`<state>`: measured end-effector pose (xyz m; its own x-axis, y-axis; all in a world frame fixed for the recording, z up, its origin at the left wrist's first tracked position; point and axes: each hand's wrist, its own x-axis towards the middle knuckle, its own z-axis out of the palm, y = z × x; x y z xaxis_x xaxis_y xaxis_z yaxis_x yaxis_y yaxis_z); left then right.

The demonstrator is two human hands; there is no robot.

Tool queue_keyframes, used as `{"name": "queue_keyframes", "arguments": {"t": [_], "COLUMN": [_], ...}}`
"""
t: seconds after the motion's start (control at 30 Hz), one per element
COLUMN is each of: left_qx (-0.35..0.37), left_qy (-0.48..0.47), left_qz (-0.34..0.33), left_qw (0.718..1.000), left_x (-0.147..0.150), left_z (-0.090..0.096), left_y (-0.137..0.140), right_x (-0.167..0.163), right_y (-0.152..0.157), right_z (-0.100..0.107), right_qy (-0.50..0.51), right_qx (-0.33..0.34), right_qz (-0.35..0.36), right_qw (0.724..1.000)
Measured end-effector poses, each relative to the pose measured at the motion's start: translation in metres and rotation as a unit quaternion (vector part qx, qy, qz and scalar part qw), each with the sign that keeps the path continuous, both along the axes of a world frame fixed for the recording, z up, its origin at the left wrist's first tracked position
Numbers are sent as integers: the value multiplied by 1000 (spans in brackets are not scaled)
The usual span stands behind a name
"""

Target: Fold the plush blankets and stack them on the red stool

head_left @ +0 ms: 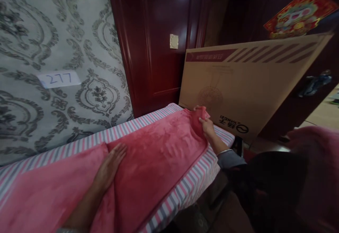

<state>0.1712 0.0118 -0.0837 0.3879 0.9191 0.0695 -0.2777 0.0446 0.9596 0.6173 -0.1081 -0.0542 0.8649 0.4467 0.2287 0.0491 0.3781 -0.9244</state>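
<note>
A pink plush blanket lies in folded layers along a long, narrow surface covered by a striped cloth. Flat on the blanket, near a fold edge left of centre, rests my left hand with its fingers stretched out. My right hand grips the blanket's far right end, where the fabric bunches up and lifts a little off the striped cloth.
Behind the far end leans a large cardboard box. Patterned wallpaper with a paper label reading 277 borders the left side, beside dark red wood panelling. Dark shapes and pink fabric are at right.
</note>
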Motion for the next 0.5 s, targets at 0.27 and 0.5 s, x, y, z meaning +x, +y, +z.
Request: {"name": "queue_keyframes", "arguments": {"t": [0.27, 0.5], "left_qx": [-117, -131], "left_qy": [-92, -101], "left_qz": [-4, -11], "left_qw": [989, 986], "left_x": [6, 8], "left_z": [15, 8], "left_y": [-3, -1], "right_x": [-116, -153], "right_y": [-33, -64], "right_z": [-12, -68], "right_qy": [-275, -468], "right_qx": [-96, -133], "right_qz": [236, 302], "right_qw": [927, 820]}}
